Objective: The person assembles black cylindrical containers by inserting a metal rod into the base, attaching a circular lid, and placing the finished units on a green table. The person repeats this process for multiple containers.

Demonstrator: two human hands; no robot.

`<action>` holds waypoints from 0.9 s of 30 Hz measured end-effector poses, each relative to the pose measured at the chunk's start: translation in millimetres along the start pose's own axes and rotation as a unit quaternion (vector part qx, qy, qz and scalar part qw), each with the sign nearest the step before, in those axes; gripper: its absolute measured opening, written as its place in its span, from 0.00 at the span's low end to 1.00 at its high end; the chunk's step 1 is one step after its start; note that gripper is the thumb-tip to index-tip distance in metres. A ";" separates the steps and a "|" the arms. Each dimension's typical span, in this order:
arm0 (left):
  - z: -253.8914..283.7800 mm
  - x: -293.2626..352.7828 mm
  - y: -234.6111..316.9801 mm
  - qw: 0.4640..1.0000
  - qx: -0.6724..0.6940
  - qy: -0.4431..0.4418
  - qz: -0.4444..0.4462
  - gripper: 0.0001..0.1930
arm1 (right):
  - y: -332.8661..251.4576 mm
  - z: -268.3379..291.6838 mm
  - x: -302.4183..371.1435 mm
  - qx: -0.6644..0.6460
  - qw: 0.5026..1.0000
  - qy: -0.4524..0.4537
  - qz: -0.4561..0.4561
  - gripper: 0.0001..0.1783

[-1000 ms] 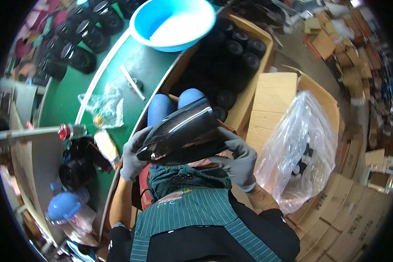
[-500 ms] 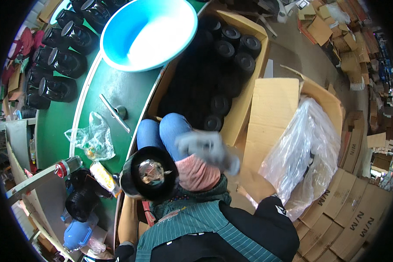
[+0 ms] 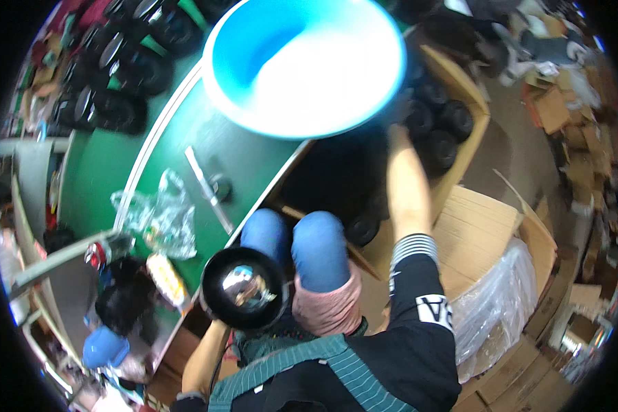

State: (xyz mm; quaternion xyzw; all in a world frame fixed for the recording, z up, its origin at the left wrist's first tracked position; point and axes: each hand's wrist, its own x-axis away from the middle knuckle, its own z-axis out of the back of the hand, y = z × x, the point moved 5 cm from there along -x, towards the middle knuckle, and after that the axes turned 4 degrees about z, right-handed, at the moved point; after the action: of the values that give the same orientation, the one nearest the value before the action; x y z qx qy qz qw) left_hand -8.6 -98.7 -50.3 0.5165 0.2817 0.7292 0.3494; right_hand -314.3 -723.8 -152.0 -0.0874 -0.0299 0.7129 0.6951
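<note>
Over my left thigh, a deep round black vessel faces upward, its shiny inside showing reflections. My left hand grips it from below, most of the fingers hidden under it. Stretched far forward, my right hand is over the open carton, beside the blue basin. Blur and dark surroundings hide its fingers, so what it holds cannot be made out. Round black vessels stand in the carton near that hand.
On the green table are a metal T-shaped tool, a clear plastic bag and several glossy black vessels at the far left. A carton flap and plastic sheeting lie to my right.
My right arm has reached forward from over my lap to the carton. The grey cloth seen at that hand earlier no longer shows. The black vessel stays in my left hand; the view has shifted.
</note>
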 end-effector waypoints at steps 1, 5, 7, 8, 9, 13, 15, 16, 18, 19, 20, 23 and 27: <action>-1.1 -15.2 3.9 0.999 0.002 -0.027 -0.019 0.27 | 31.3 -0.7 -10.6 0.054 0.997 0.047 -0.003 0.36; -2.8 6.0 0.1 1.000 0.015 -0.007 -0.003 0.28 | -31.3 77.8 65.8 -0.128 0.978 0.141 0.080 0.34; -5.1 -2.5 -0.5 1.000 0.021 -0.018 -0.013 0.29 | -14.7 113.6 114.5 -0.162 0.973 0.161 -0.022 0.41; -5.0 -6.8 -1.3 0.999 0.021 -0.022 -0.018 0.29 | -11.0 134.6 146.5 -0.315 0.939 0.135 -0.043 0.42; -5.5 -10.6 -1.2 0.999 0.022 -0.028 -0.024 0.30 | -10.8 159.3 183.0 -0.459 0.879 0.111 -0.060 0.42; -11.1 -11.1 -14.0 0.998 0.039 -0.037 -0.040 0.31 | -72.0 257.9 334.1 -0.632 0.749 -0.069 0.187 0.37; -16.5 -18.4 -17.6 0.996 0.046 -0.060 -0.054 0.32 | -101.2 293.3 377.9 -0.637 0.699 -0.168 0.278 0.52; -18.5 -20.4 -18.7 0.994 0.051 -0.073 -0.062 0.32 | -107.1 298.2 394.0 -0.629 0.706 -0.188 0.265 0.55; -19.3 -18.9 -26.4 0.989 0.072 -0.102 -0.076 0.33 | -111.8 304.3 414.9 -0.604 0.724 -0.201 0.266 0.59; -19.1 -16.1 -33.4 0.985 0.090 -0.119 -0.084 0.34 | -112.8 306.5 420.9 -0.586 0.735 -0.194 0.281 0.59; -20.1 -10.5 -40.4 0.978 0.119 -0.146 -0.088 0.34 | -113.0 310.0 427.3 -0.567 0.746 -0.191 0.294 0.59; -22.7 3.3 -26.8 0.888 0.350 -0.279 -0.111 0.35 | -108.4 332.7 442.4 -0.509 0.754 -0.147 0.389 0.61; -18.9 27.1 14.3 0.803 0.481 -0.350 -0.035 0.38 | -108.8 355.5 468.3 -0.453 0.770 -0.135 0.429 0.61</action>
State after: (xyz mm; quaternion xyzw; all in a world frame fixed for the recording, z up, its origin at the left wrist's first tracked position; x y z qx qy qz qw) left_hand -35.7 -86.4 -30.0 0.8281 0.4728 0.2574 0.1564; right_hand -274.7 -225.7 176.3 -0.2990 -0.4026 0.8450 0.1857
